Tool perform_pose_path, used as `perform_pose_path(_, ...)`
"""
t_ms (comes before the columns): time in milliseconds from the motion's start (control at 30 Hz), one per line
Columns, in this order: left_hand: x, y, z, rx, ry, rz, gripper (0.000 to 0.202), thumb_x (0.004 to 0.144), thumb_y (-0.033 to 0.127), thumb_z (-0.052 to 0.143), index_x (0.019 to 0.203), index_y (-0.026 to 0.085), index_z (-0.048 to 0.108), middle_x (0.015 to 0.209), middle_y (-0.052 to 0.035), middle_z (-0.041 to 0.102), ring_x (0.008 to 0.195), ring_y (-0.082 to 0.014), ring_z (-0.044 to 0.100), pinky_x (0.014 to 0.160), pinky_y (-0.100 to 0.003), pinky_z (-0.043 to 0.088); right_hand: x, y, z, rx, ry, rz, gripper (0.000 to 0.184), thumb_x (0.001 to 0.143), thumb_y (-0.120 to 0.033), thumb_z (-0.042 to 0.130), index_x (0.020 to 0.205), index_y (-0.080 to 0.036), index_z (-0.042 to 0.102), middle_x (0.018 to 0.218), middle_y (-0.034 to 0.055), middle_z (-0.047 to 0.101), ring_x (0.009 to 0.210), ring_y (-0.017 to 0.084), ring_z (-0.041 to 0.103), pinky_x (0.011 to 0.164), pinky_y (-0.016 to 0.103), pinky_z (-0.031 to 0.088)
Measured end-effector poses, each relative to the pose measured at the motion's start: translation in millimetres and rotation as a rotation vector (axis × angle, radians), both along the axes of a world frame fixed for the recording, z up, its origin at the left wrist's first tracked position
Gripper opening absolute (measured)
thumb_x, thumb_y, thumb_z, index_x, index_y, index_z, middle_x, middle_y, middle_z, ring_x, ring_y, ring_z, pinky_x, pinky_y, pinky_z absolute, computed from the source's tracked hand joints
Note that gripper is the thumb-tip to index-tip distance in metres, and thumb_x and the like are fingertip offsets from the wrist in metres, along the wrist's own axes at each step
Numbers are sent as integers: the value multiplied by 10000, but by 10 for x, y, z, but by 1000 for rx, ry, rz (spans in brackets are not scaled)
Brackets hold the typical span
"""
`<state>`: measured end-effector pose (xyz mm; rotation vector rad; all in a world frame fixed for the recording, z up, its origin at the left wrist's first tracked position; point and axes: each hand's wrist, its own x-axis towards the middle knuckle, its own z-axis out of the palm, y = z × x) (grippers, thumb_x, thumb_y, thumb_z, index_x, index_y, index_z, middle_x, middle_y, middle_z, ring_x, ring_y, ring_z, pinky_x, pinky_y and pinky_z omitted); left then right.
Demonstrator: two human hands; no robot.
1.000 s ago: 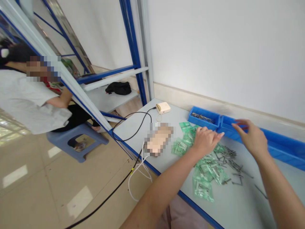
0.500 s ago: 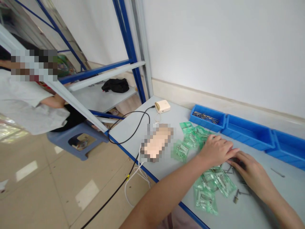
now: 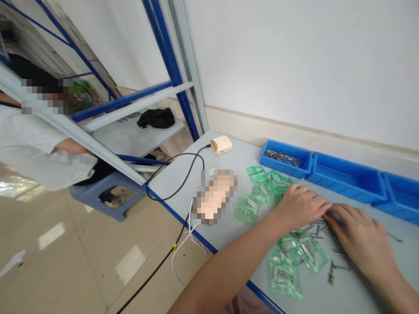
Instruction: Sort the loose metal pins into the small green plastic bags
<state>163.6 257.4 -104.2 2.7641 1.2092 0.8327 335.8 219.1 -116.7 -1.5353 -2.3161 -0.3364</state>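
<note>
Loose metal pins [image 3: 322,227] are corralled on the worktable [image 3: 183,174] between left hand [image 3: 299,206] and right hand [image 3: 360,237], both flattened palm-down, fingertips nearly meeting, green packets [image 3: 284,270] alongside.

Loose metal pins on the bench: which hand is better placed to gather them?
Probably right. The right hand lies flat on the loose metal pins, fingertips over the pile. The left hand sits mostly on the green bags, touching only the pile's edge.
</note>
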Motion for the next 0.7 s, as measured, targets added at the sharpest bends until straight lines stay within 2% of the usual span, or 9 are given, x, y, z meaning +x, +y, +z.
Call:
perform_pose_path(133,-35,38,5,-9,-25,34,365,977,331,345,847,164,642,866,-51,679,910,-195,561,806,-359,364,-18,-20,9,-30,-2,182,551,912,-590,254,945,-242,680,1022,86,668,922,274,587,715,398,403)
perform_pose_path(233,-52,56,13,-7,-43,41,364,975,319,344,839,164,644,861,-49,682,904,-194,561,797,-356,363,-52,-40,18,-31,0,281,516,912,-583,296,915,-267,704,1025,72,673,941,260,592,756,392,399)
perform_pose_path(467,-52,53,11,-1,-14,28,335,966,303,365,781,169,609,834,-46,678,876,-202,565,756,-364,352,-164,-68,-27,-155,96,354,463,952,-486,307,829,-267,696,868,35,682,803,182,620,704,321,417)
perform_pose_path(700,-63,68,12,-12,-28,34,329,965,295,364,781,164,603,835,-44,682,874,-199,569,770,-360,353,-196,-92,66,-91,121,388,433,960,-434,305,818,-256,673,847,36,689,781,189,624,694,325,416)
